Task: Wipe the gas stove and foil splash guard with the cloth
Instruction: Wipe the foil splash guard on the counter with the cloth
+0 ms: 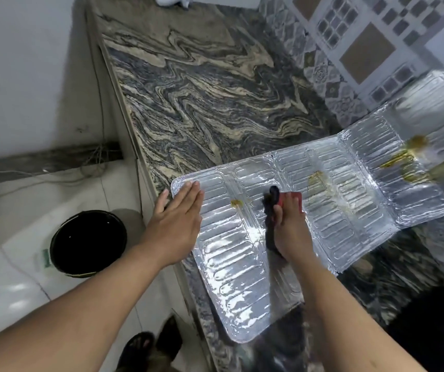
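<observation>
My fingers (188, 191) on the left hand (177, 224) lie straight and together, flat on the near-left corner of the foil splash guard (231, 253), pinning it to the counter (188, 98). My right hand (290, 229) is curled round the cloth (274, 200) — a dark, wadded rag with a red patch showing past the fingertips — and presses it onto the middle of the guard.

As I judge it, the job is only partly along. The panel nearest me shines fairly clean, but a small yellow-brown spot (237, 203) sits just left of the cloth, a larger smear (316, 179) lies just right of it, and heavy mustard-coloured streaks (414, 157) mark the far panel where the guard tilts up against the tiled wall (363, 49). The gas stove is not in view, so I cannot tell its state.

The guard is thin embossed foil in hinged panels, ribbed with rounded oblong ridges — grime will likely lodge in the grooves. The counter is swirled grey-and-cream stone, smooth and hard.
</observation>
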